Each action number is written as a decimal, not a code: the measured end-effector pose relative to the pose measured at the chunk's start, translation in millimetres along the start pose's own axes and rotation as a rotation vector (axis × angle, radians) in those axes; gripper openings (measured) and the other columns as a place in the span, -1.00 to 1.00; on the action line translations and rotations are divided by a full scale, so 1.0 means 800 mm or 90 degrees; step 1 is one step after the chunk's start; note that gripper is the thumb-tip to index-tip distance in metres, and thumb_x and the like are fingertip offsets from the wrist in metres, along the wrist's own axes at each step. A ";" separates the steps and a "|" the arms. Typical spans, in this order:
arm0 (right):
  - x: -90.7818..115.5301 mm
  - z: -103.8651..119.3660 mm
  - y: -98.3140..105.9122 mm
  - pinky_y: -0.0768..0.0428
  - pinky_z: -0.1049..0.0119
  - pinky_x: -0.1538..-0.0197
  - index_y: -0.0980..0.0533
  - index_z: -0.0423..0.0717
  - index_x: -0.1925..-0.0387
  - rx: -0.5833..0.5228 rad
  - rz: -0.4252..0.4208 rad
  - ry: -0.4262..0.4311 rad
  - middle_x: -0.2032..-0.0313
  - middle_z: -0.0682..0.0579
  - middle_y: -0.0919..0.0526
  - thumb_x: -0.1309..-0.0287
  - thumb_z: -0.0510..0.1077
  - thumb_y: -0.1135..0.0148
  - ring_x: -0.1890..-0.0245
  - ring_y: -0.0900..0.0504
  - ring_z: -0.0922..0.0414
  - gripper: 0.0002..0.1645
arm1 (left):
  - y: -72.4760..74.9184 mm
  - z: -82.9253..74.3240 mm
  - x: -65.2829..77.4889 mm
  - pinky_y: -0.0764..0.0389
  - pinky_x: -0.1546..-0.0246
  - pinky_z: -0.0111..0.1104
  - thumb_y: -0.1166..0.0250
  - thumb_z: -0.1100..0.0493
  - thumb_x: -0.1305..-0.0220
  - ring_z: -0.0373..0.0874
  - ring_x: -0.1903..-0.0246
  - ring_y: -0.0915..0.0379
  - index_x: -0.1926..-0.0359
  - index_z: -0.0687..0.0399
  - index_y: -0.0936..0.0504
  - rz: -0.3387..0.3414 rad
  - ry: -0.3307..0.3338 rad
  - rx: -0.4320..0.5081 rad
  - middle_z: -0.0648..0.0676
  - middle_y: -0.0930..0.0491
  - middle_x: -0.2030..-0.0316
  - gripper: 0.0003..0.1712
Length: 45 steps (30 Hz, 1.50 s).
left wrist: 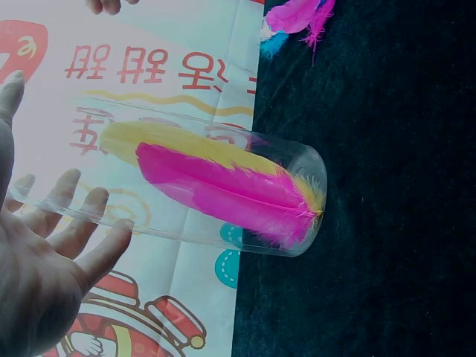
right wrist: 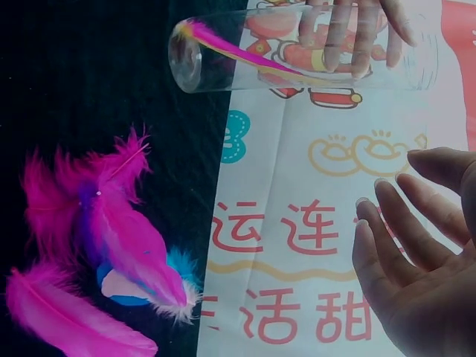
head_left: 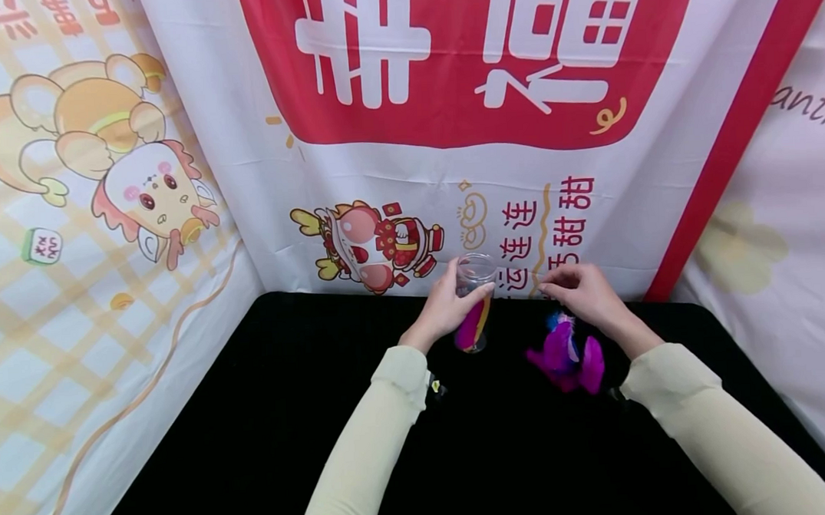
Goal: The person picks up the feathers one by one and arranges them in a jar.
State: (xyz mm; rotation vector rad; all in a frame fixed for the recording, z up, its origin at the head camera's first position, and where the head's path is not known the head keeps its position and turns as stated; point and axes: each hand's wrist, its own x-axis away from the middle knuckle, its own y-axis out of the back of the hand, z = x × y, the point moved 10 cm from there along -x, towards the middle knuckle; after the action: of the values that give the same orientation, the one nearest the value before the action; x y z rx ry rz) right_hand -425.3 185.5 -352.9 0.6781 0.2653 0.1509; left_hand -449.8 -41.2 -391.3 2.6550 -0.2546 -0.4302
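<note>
My left hand (head_left: 447,303) grips a clear glass jar (head_left: 477,267) near its open upper end. Inside the jar a pink feather (left wrist: 223,190) and a yellow feather (left wrist: 182,141) lean against the wall, their tips at the bottom. To the right, my right hand (head_left: 589,297) hovers apart from the jar with loosely bent fingers and nothing between them. Below that hand lies a small heap of pink, purple and blue feathers (right wrist: 126,238) on the black cloth. One pink feather (right wrist: 74,309) lies at the side of the heap.
A black cloth (head_left: 274,417) covers the table. Behind it hangs a white sheet (head_left: 258,210) with red printing and cartoon figures, close to the jar. A printed curtain (head_left: 56,334) hangs on the left and another pale sheet (head_left: 768,334) on the right.
</note>
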 end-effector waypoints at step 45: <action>0.023 -0.038 0.005 -0.56 0.36 0.11 -0.69 -0.21 0.05 0.036 -0.005 -0.012 0.12 -0.12 -0.75 -0.38 -0.04 -0.32 0.16 -0.63 0.13 -0.68 | 0.000 0.000 0.000 -0.53 -0.23 -0.13 -0.31 -0.32 -0.34 0.01 -0.20 -0.52 -0.52 -0.07 -0.17 -0.003 -0.002 -0.010 0.11 -0.51 -0.21 -0.07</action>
State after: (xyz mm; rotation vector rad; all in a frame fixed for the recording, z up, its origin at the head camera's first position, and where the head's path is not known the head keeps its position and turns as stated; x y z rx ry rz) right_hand -417.0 210.5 -376.5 0.7348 0.2545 0.1293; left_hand -450.0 -41.1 -390.9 2.6403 -0.2452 -0.4367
